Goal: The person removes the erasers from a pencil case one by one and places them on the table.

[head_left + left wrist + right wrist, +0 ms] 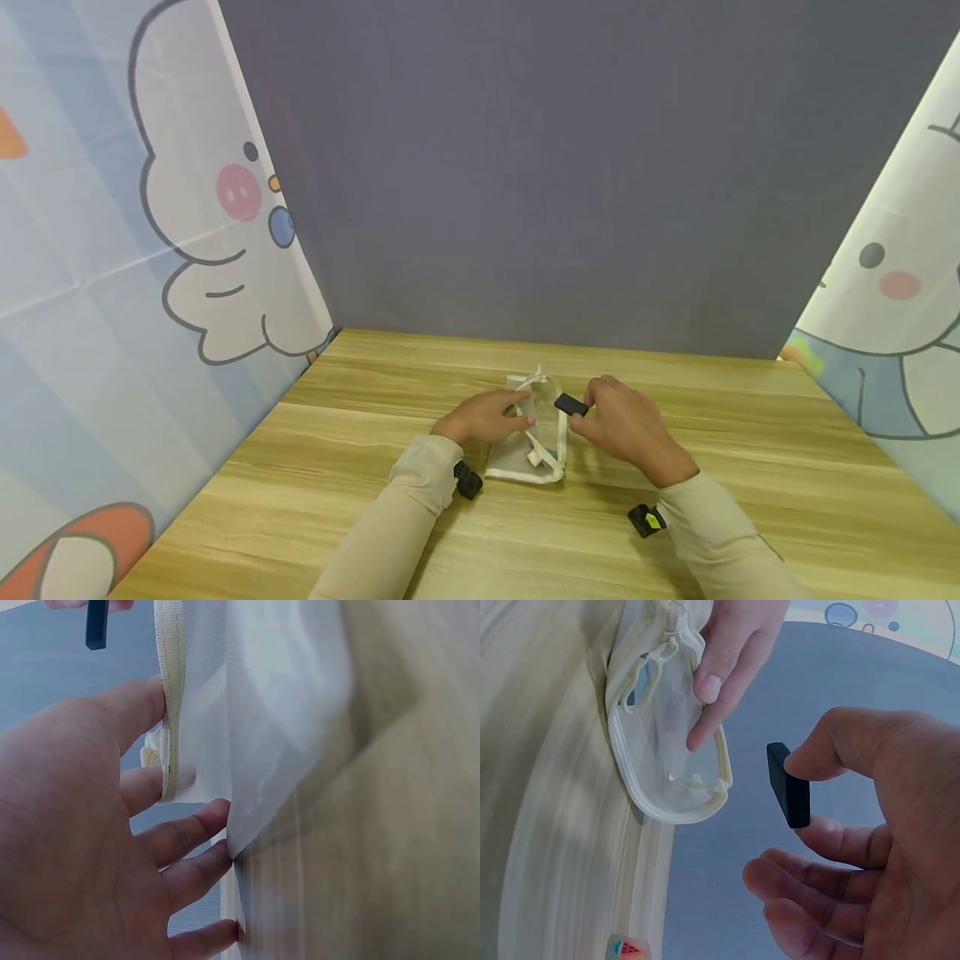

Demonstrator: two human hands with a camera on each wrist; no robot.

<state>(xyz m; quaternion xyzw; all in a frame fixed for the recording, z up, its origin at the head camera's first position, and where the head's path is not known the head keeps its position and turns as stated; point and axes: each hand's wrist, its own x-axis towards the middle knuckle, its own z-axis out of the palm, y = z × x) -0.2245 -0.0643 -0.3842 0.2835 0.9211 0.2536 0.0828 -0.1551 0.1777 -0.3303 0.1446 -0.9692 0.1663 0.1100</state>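
A see-through mesh pouch [512, 457] with cream zipper edging stands on the table with its mouth parted. My left hand [491, 415] holds the pouch at its opening; in the left wrist view the thumb and index finger reach behind the zipper tape [171, 697], and other fingers touch the mesh. My right hand [624, 425] pinches a small flat black block [789, 786] between thumb and index finger, the other fingers loosely curled. The block is just right of the pouch mouth, apart from it. A cream zipper-pull loop [654, 675] hangs at the pouch's near end.
The wood-grain table [360, 400] meets a dark grey panel [525, 167] at the back. Cartoon-printed curtains [97, 275] stand at both sides. A small piece with a watermelon print [630, 948] shows low in the right wrist view.
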